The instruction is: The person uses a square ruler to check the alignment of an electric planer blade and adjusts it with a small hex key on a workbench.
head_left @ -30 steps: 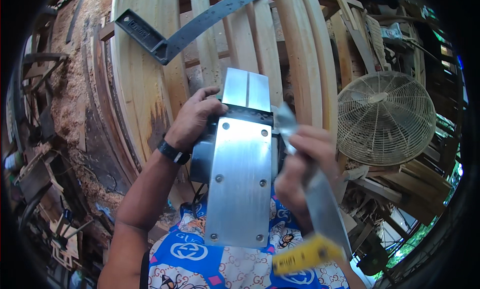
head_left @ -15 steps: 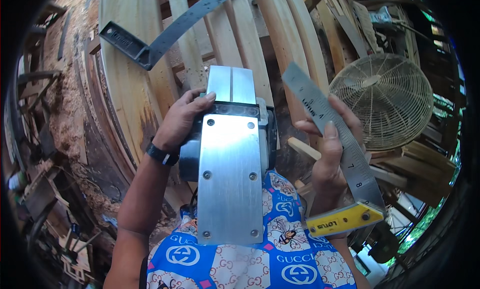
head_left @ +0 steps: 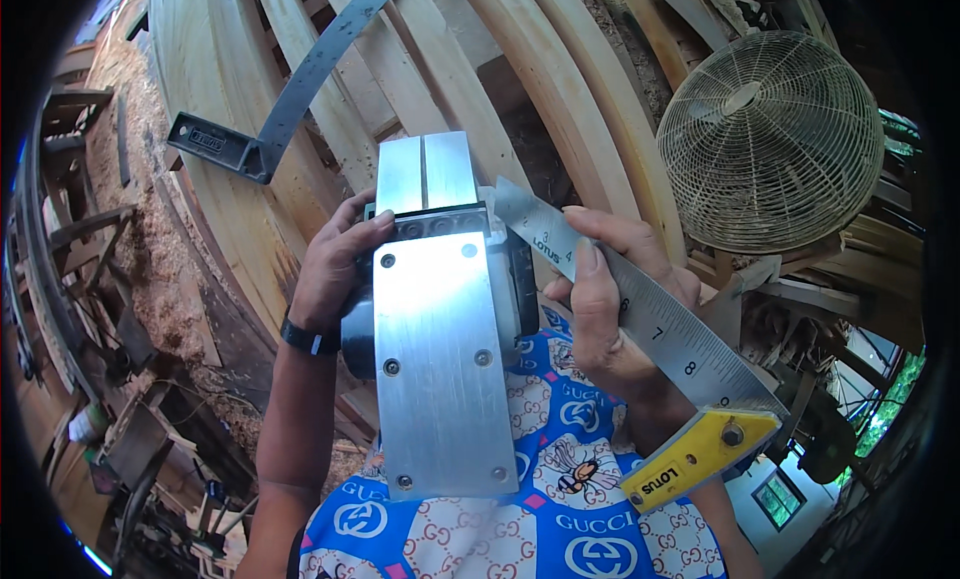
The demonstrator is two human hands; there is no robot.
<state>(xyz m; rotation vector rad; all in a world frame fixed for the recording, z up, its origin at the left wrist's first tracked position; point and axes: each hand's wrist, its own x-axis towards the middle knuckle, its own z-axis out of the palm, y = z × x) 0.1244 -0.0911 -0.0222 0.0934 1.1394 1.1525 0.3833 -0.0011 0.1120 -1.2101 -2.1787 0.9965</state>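
An electric hand planer (head_left: 440,359) lies upside down in front of my body, its shiny metal sole facing up. My left hand (head_left: 335,259), with a dark band on the wrist, grips the planer's left side, thumb near the gap between the two sole plates. In my right hand (head_left: 615,289) is a try square (head_left: 665,329) with a steel ruled blade and a yellow handle. Thumb and fingers clasp the blade, whose free end is close to the planer's right front corner. Part of the planer's body is hidden under the sole.
Several long pale boards (head_left: 400,79) lie side by side ahead. A second square with a black handle (head_left: 215,144) rests on them. To the right stands a round wire fan guard (head_left: 770,144). Wood shavings (head_left: 165,269) cover the ground at left.
My right hand has brought the square leftward, its blade end now nearer the planer. The view has shifted, and the left hand keeps its hold on the planer.
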